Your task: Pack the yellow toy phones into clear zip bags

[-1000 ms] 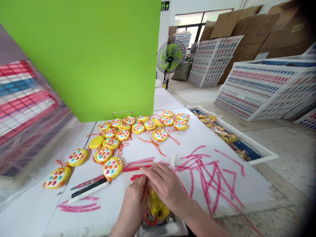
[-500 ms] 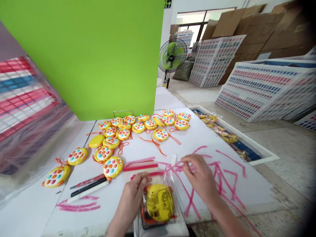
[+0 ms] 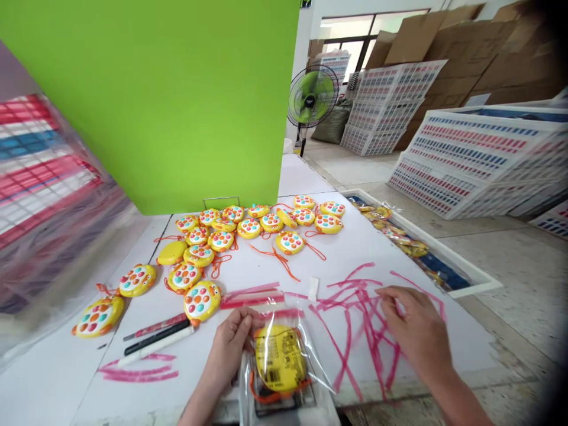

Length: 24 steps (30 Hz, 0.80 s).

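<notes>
The left hand pinches the upper left edge of a clear bag, as before, and the yellow toy inside lies just right of its fingers, a barcode and small unreadable print on its back. The right hand has moved farther right from the bag since the earlier frame, fingers loosely curled and holding nothing visible, over pink strips.

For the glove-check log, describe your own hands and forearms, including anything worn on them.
The left hand and right hand wear no gloves, and no ring or bracelet shows. The left forearm and right forearm are bare, without sleeves in view.
</notes>
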{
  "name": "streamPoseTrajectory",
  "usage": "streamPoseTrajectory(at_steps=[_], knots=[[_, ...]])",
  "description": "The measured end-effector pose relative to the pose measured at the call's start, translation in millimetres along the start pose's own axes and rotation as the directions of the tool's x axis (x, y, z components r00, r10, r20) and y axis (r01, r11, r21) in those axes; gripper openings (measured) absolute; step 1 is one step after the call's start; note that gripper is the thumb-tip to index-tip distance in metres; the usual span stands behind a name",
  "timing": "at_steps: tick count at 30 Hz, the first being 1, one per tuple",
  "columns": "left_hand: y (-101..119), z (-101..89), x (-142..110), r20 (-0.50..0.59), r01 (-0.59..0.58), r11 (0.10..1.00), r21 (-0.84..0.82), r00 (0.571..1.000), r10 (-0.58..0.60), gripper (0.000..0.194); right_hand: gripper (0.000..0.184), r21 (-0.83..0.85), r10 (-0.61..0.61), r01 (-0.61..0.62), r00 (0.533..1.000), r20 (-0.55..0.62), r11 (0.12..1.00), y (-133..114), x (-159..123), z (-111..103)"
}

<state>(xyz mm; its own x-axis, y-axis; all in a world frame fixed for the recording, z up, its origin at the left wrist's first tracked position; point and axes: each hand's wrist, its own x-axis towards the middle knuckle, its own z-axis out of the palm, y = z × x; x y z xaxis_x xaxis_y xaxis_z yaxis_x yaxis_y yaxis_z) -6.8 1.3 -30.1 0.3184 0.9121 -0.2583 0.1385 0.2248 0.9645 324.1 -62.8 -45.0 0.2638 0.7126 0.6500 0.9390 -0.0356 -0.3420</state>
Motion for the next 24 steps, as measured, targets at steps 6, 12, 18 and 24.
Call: streamPoseTrajectory(at_steps=[6, 12, 18, 24], knots=[[6.0, -0.6, -1.5, 0.036, 0.013, 1.0, 0.001, 0.999, -0.013, 0.038, 0.016, 0.196, -0.259, 0.21, 0.927, 0.27, 0.958, -29.6, -18.5, 12.8], [6.6, 0.5, -1.9, 0.0, 0.002, 0.995, 0.102, 1.0, -0.002, 0.035, 0.02, 0.127, -0.149, 0.139, 0.987, 0.068, 0.982, -33.5, -5.3, 20.0], [3.4, -0.9, -1.5, -0.002, -0.036, 0.991, 0.127, 0.999, 0.037, 0.03, 0.017, 0.388, -0.095, -0.025, 0.954, 0.286, 0.921, -90.6, 7.8, 33.4], [-4.5, -2.2, -1.4, 0.037, -0.054, 0.998, 0.041, 0.998, 0.053, 0.03, 0.017, 0.495, -0.112, -0.268, 0.783, 0.611, 0.827, -131.8, 5.2, 48.3]])
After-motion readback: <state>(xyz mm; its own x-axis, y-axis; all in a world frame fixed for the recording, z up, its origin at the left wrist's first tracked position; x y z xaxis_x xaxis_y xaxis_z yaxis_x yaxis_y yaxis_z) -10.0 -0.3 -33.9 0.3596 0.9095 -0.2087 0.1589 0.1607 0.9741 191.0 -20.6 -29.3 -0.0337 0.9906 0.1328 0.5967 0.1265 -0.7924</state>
